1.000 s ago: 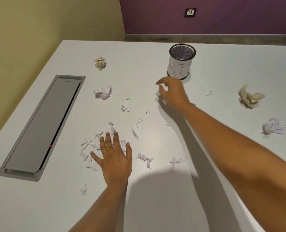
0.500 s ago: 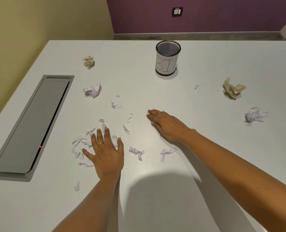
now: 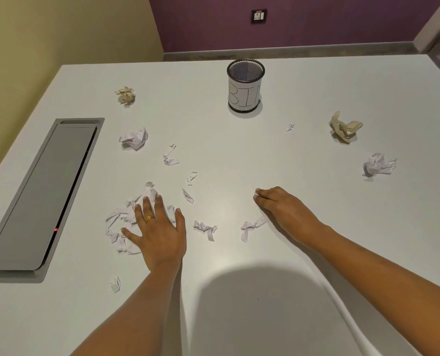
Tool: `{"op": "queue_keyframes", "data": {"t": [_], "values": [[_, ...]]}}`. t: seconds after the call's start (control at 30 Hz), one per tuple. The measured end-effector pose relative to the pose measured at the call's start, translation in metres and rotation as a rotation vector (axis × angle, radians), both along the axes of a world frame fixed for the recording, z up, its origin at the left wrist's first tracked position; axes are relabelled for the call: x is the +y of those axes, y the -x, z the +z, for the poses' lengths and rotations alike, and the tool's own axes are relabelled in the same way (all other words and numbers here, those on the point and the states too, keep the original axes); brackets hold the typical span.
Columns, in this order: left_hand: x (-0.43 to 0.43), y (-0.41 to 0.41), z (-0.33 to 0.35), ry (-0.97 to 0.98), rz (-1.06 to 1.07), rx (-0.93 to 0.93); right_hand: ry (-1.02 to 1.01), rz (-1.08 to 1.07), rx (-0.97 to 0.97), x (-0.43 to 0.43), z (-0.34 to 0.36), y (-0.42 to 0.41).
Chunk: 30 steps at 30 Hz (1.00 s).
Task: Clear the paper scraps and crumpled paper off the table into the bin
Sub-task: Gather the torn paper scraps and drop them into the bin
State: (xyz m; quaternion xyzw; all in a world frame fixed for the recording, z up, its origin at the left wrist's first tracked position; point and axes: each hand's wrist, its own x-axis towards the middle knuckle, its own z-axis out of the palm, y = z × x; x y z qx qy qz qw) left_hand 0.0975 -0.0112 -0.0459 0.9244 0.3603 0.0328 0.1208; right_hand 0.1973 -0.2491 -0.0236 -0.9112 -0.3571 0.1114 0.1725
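The left hand (image 3: 159,232) lies flat, fingers spread and straight, pressing on a heap of white paper scraps (image 3: 125,217) at centre left. The right hand (image 3: 284,210), at centre, bends its fingertips (image 3: 258,195) onto a tiny white bit; I cannot tell whether it pinches or only presses. A twisted scrap (image 3: 249,227) touches its wrist side, and another scrap (image 3: 206,228) lies between the hands. Bare tabletop (image 3: 239,155) runs from the right hand up to the mesh bin (image 3: 245,93), which stands upright near the far edge. Crumpled white paper (image 3: 378,164) and tan paper (image 3: 345,127) sit well apart at right. A tan ball (image 3: 126,95) and a white ball (image 3: 134,138) lie at upper left. A grey cable hatch (image 3: 39,199) lines the left edge.
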Motion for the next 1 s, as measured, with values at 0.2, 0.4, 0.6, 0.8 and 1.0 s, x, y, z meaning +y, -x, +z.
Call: {"op": "queue_keyframes", "data": {"t": [0.2, 0.4, 0.6, 0.8, 1.0], "values": [[0.001, 0.0, -0.001, 0.001, -0.002, -0.003, 0.086, -0.061, -0.032, 0.01, 0.005, -0.006], [0.001, 0.0, -0.002, -0.012, -0.005, -0.001, 0.047, -0.156, -0.066, 0.024, 0.006, -0.015], [0.001, 0.0, -0.002, -0.018, -0.007, 0.001, -0.252, -0.354, 0.037, 0.051, 0.03, -0.039], [0.001, 0.0, -0.002, -0.019, -0.002, 0.009, -0.4, -0.447, -0.055, 0.09, 0.067, -0.102], [0.0, 0.0, -0.003, -0.014, 0.006, 0.011, -0.45, -0.525, -0.154, 0.111, 0.104, -0.167]]}}
